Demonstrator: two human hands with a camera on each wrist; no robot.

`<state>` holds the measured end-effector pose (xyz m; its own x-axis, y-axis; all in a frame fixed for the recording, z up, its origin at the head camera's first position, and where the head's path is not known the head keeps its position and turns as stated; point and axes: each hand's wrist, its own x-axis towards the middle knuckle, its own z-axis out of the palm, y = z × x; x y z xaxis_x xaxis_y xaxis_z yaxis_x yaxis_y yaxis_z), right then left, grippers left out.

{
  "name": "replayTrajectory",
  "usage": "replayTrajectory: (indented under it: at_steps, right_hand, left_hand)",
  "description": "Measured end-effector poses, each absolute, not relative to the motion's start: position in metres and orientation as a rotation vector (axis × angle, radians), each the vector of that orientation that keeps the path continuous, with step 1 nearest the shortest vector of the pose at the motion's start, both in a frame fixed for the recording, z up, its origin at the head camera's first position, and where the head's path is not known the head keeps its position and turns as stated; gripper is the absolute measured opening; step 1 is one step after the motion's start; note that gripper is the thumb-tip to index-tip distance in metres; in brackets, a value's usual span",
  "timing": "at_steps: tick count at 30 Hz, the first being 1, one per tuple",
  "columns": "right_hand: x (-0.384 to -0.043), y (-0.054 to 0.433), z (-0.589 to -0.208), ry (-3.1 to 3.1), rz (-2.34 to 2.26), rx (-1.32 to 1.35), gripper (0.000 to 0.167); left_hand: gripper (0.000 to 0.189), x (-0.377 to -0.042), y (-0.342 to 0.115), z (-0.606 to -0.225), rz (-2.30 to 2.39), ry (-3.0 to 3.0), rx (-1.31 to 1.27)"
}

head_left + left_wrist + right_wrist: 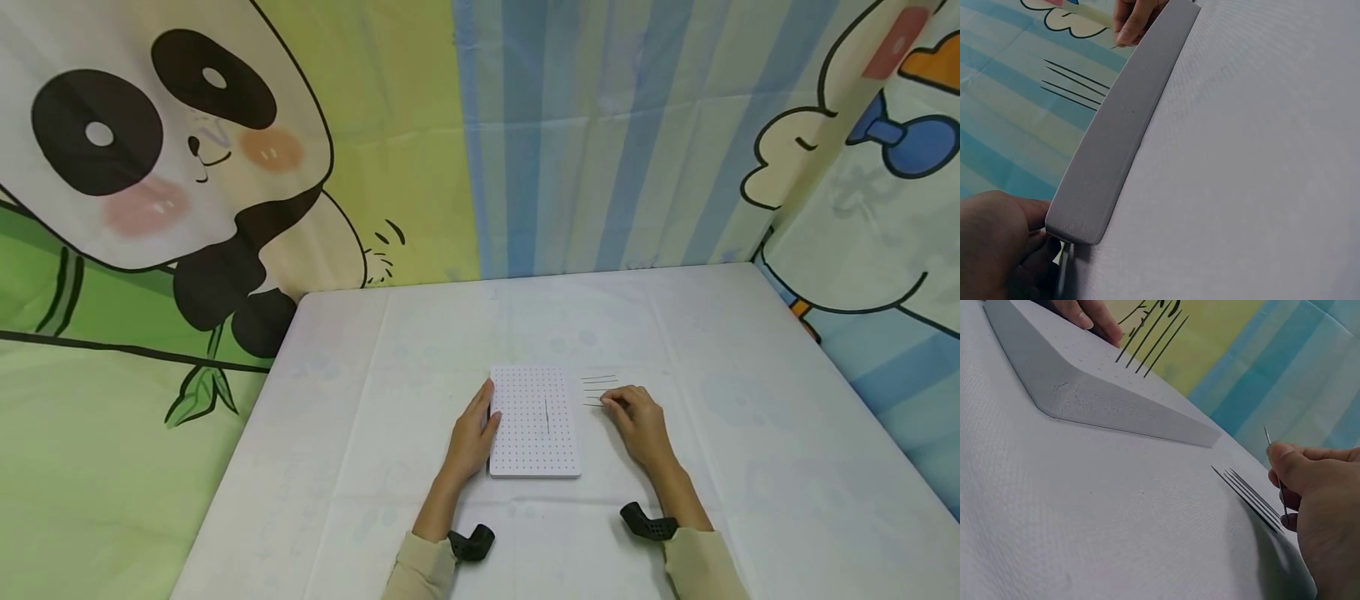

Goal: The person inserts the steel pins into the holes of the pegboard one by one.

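A white pegboard (525, 454) with rows of small holes lies on the table in the head view. My left hand (471, 433) holds its left edge, thumb on the top and the other fingers down at the side. Several thin metal rods (1166, 347) stand upright in a row in the board, seen in both wrist views. To the right of the board, my right hand (639, 425) pinches one thin metal rod (1267, 436) between thumb and fingertips, tilted slightly off upright. Just below that hand, several more rods (1244, 496) lie side by side on the table.
The table is covered with a white cloth (420, 350). Behind it hang printed curtains, with a panda (292, 225) at the left and blue stripes (525, 167) in the middle. A black wrist camera (472, 543) is worn on each forearm.
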<state>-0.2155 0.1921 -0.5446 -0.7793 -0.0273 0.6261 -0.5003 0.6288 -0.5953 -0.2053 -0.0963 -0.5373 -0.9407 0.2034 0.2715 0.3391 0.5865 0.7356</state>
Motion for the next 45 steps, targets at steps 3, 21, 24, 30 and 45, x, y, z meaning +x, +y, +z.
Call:
replayTrajectory:
  at_steps: [3,21,24,30,45]
  right_hand:
    - [-0.216,0.190,-0.543,-2.228,1.126,0.404,0.009]
    - [-0.223,0.165,-0.530,-2.039,1.571,0.340,0.012]
    - [-0.224,0.161,-0.528,-2.027,1.600,0.347,0.012]
    - [-0.226,0.150,-0.525,-2.023,1.581,0.430,0.015]
    - [-0.215,0.118,-0.497,-2.162,1.470,0.692,0.015]
  left_hand:
    - [0.055,-0.206,-0.096,-0.538,-1.273,-2.644,-0.465]
    - [0.056,-0.206,-0.096,-0.538,-1.275,-2.654,-0.442]
    - [0.056,-0.206,-0.096,-0.539,-1.274,-2.651,-0.449]
    - [0.055,-0.205,-0.096,-0.538,-1.270,-2.645,-0.460]
    - [0.055,-0.207,-0.096,-0.538,-1.293,-2.658,-0.460]
